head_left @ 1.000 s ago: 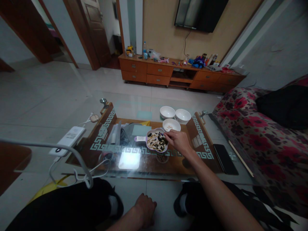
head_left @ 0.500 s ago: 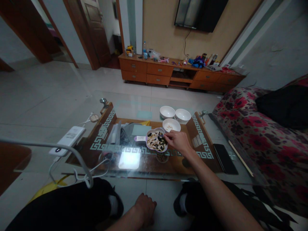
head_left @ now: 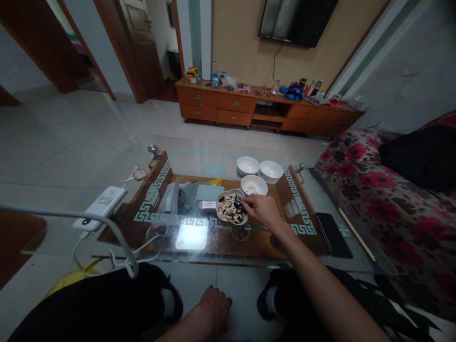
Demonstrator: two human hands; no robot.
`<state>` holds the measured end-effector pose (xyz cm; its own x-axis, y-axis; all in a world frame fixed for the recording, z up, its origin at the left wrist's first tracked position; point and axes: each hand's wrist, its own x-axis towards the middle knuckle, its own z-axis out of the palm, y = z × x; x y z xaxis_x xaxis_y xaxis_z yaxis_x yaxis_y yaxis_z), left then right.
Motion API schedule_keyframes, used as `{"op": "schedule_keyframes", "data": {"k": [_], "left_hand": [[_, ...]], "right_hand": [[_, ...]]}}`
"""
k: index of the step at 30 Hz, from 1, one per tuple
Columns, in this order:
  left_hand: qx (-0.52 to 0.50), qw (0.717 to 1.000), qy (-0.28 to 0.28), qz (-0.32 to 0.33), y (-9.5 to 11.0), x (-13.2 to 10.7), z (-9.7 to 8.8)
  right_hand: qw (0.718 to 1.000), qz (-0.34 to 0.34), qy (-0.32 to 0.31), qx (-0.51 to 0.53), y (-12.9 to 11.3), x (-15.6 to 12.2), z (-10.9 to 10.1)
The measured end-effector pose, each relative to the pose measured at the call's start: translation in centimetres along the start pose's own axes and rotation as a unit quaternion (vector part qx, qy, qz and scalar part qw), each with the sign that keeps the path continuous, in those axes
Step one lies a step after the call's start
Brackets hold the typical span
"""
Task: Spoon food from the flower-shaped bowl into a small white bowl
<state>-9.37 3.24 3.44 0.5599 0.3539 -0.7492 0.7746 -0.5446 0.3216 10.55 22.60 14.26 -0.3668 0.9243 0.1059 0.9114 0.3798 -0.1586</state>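
My right hand (head_left: 261, 209) is closed in a pinch on thin tweezers (head_left: 235, 201), their tips over the food mix. That mix of pale and dark pieces lies in a lilac-rimmed, lobed bowl (head_left: 218, 214) whose handle carries a white label (head_left: 208, 204). Just behind stands a white bowl (head_left: 264, 188) with a few pale pieces inside. Two more white bowls, a left one (head_left: 248, 166) and a right one (head_left: 271, 170), sit farther back. Low between my knees, my left hand (head_left: 215, 306) hangs with curled fingers and nothing visible in it.
All the bowls rest on a glass table (head_left: 221, 254) with a patterned border. At its left lie a white power bank (head_left: 100, 208) and cables; a grey arm (head_left: 117, 228) crosses above. A black phone (head_left: 333, 235) lies right. A flowered sofa (head_left: 356, 156) stands beyond.
My right hand has shifted slightly left over the lobed bowl, and the tweezers now show more clearly across the mix. My left hand and the bowls stay in place.
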Motion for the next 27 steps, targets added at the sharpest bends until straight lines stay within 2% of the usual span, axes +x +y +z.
{"op": "schedule_keyframes", "data": {"k": [10, 13, 16, 19, 22, 27], "left_hand": [[-0.001, 1.0, -0.008, 0.001, 0.1, -0.1, -0.2], [-0.005, 1.0, -0.01, 0.003, 0.0, -0.1, -0.3], [-0.004, 1.0, -0.011, 0.001, 0.0, -0.3, -0.5], [-0.001, 1.0, -0.013, -0.001, 0.0, -0.5, -0.7], [-0.002, 1.0, -0.016, -0.002, 0.1, -0.8, -0.9], [-0.012, 1.0, -0.009, -0.005, -0.1, -1.0, -1.0]], "right_hand": [[1.0, -0.01, -0.014, -0.003, -0.5, 0.1, 0.2], [1.0, -0.002, 0.018, 0.009, 0.1, 0.1, 0.2], [0.994, 0.035, 0.101, 0.028, 1.8, 0.1, -0.3], [0.979, 0.107, 0.169, 0.024, 3.9, 0.0, -1.1], [0.97, 0.173, 0.17, -0.011, 5.2, -0.2, -2.0], [0.969, 0.208, 0.129, -0.042, 5.5, -0.8, -2.8]]}}
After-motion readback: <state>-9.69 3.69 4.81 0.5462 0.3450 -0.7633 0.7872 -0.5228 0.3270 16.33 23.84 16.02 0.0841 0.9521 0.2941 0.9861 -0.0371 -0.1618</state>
